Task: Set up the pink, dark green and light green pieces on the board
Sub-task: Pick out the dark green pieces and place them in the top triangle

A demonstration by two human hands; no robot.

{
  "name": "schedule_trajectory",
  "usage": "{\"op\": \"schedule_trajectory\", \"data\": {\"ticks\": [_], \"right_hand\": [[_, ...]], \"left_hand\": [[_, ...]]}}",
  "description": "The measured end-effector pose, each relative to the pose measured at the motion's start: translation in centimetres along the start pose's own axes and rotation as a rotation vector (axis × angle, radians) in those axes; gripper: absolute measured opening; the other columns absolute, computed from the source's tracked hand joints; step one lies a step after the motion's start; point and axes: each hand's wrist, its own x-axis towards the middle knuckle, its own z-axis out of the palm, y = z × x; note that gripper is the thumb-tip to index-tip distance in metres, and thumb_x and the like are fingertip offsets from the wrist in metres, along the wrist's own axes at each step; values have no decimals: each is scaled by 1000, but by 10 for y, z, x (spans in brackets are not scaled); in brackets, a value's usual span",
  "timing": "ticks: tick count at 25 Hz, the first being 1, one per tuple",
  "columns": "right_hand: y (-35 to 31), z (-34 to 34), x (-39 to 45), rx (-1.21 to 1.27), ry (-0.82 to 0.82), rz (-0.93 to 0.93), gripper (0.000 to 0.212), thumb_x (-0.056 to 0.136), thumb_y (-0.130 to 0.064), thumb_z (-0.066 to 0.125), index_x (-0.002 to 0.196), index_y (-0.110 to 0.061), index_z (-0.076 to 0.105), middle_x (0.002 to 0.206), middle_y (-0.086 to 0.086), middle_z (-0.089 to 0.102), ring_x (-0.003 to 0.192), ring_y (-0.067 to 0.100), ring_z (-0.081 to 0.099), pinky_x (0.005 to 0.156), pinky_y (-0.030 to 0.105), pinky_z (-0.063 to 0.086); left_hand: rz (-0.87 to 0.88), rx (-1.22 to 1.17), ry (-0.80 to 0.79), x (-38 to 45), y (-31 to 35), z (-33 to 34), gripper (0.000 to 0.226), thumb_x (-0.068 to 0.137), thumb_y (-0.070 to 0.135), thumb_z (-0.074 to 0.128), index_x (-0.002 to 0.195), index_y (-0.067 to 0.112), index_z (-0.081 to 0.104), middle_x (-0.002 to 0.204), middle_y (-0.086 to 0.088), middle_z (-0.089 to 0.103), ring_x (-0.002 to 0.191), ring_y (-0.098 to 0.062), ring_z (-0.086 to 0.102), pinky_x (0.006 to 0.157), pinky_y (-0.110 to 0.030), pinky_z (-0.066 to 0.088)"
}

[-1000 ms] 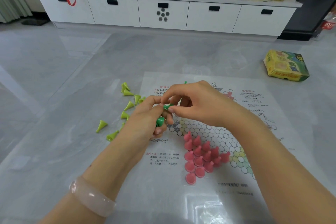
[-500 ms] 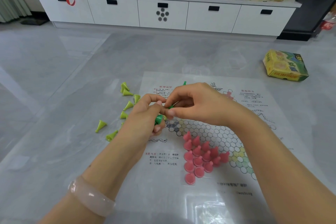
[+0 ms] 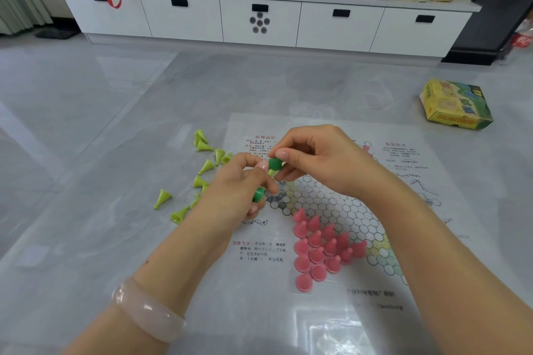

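Board (image 3: 331, 311) on glossy grey floor (image 3: 86, 124), white cabinet (image 3: 259, 20) behind

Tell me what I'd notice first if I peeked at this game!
Right in the middle, two hands meet above the board: the right hand pinches a dark green piece, and the left hand grips another dark green piece. Below them, the pink pieces stand bunched together on the board's near point. To the left, light green pieces lie scattered on the grey floor.
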Motion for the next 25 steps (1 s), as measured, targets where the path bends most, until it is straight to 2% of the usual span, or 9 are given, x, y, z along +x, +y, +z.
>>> {"op": "schedule_trajectory", "data": {"ticks": [5,12,17,19,22,25], "right_hand": [[-1,4,0,-2,5,7,10,86,-12,59,86,-6,66,78,6,70,69,14,71,66,23,58],[0,1,0,4,3,-11,12,85,-9,61,92,-13,69,79,-4,70,75,9,69,69,19,56],[0,-5,-1,-12,12,-7,9,83,-12,63,88,-12,70,81,3,71,76,12,69,72,20,56],[-1,-6,-1,-52,20,-11,7,82,-15,64,85,-18,71,78,-5,70,74,4,66,72,16,54],[3,-16,0,-142,177,12,7,83,-20,64,84,-23,70,78,-15,65,70,-9,58,64,4,45],[18,-33,0,-326,399,82,6,84,-21,63,82,-22,68,78,-16,59,68,-3,55,59,3,40]], "left_hand": [[-20,24,-61,-1,-1,-2,15,95,21,43,90,9,50,66,2,58,35,-6,30,36,-14,26],[-10,-14,-65,-2,0,-3,16,97,19,39,89,9,49,64,3,55,35,-6,30,35,-14,26],[4,54,-59,-2,1,-2,16,96,21,40,86,12,48,65,4,57,37,-5,31,36,-13,27],[-1,52,-44,-2,0,-2,17,96,22,40,84,13,48,65,4,57,38,-5,32,36,-12,27],[-18,46,43,1,-2,-2,23,95,24,43,75,15,49,62,6,55,41,-6,33,36,-11,27],[-30,70,91,5,-6,-6,29,92,27,48,67,14,49,62,6,50,44,-6,33,38,-11,29]]}}
